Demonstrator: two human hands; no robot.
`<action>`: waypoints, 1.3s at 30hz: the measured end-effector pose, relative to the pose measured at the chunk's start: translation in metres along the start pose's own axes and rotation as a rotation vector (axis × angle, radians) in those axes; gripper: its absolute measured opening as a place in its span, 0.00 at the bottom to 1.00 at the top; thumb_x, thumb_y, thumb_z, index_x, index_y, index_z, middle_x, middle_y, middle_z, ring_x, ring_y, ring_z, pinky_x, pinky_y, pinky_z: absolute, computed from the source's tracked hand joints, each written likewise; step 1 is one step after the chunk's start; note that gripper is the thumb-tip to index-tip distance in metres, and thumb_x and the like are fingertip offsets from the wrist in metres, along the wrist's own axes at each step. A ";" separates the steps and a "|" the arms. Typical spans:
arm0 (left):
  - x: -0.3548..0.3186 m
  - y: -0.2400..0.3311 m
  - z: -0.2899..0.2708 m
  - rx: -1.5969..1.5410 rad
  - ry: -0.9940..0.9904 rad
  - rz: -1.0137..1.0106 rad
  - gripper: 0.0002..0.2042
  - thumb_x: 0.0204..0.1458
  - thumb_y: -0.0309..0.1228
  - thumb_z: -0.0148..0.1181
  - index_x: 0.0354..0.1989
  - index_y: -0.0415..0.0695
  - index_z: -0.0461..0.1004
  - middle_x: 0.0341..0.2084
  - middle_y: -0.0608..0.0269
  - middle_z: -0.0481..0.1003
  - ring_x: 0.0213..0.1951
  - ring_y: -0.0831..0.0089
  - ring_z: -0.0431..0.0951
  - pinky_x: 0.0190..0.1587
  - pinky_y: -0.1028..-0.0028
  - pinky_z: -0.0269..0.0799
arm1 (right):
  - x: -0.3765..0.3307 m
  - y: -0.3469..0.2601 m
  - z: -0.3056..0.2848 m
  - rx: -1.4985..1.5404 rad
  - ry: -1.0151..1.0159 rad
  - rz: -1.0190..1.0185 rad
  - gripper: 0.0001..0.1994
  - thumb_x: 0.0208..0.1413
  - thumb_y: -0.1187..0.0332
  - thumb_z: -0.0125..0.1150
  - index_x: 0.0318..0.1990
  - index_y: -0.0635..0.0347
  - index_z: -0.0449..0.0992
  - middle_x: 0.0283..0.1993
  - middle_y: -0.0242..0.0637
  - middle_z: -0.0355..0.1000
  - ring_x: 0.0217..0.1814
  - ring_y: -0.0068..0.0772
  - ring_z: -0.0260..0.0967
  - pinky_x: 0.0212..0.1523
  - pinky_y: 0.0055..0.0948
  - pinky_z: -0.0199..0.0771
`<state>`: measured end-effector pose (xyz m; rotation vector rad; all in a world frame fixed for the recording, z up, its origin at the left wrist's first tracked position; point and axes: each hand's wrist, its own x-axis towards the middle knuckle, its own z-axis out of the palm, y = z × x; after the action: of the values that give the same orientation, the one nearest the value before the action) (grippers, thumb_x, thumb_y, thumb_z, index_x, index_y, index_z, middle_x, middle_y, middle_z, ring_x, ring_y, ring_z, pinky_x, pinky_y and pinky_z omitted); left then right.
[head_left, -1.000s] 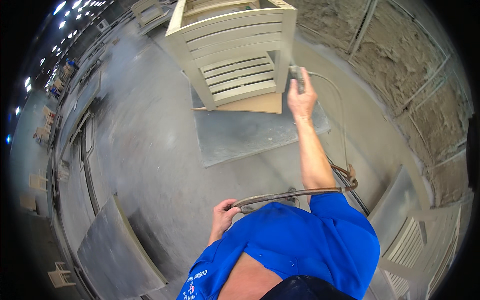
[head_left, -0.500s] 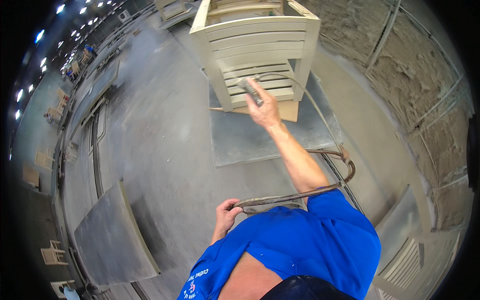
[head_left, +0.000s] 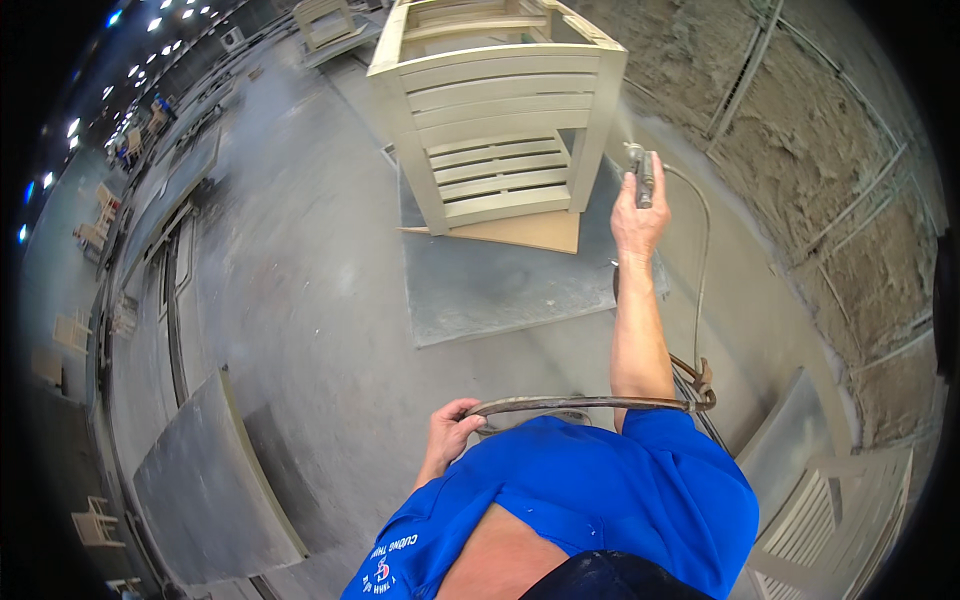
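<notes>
A spray gun [head_left: 641, 176] is gripped in my right hand [head_left: 640, 212], out past the right side of a cream slatted wooden furniture frame [head_left: 505, 95]. A faint mist shows by its nozzle. From the gun a thin hose [head_left: 704, 240] loops down to the right of my forearm. My left hand [head_left: 452, 430], close to my body, is closed on a dark thick hose [head_left: 570, 403] that crosses in front of my waist. The frame stands upright on a thin brown board [head_left: 535, 233], which lies on a grey panel [head_left: 480, 300].
A rough, coated wall [head_left: 800, 130] runs along the right. Another grey panel [head_left: 215, 480] sits at the lower left, and a slatted piece [head_left: 825, 515] at the lower right. Rails [head_left: 175, 320] and several small wooden pieces line the far left.
My right hand has swung the spray gun rightward, from in front of the slats to beyond the frame's right side. The thin hose swung with it. My left hand keeps its hold.
</notes>
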<state>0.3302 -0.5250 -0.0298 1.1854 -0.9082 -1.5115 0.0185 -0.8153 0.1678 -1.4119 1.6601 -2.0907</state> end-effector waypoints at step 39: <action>-0.004 -0.016 -0.024 -0.058 -0.084 0.114 0.13 0.52 0.17 0.69 0.46 0.37 0.81 0.36 0.64 0.83 0.38 0.77 0.80 0.43 0.76 0.77 | -0.061 -0.116 0.081 0.290 -0.499 -0.165 0.25 0.59 0.72 0.65 0.65 0.52 0.75 0.53 0.50 0.81 0.56 0.45 0.80 0.56 0.35 0.77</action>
<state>0.3496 -0.5172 -0.0495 1.0184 -0.9649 -1.4944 0.1595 -0.7909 0.2239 -1.8182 1.0401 -1.7539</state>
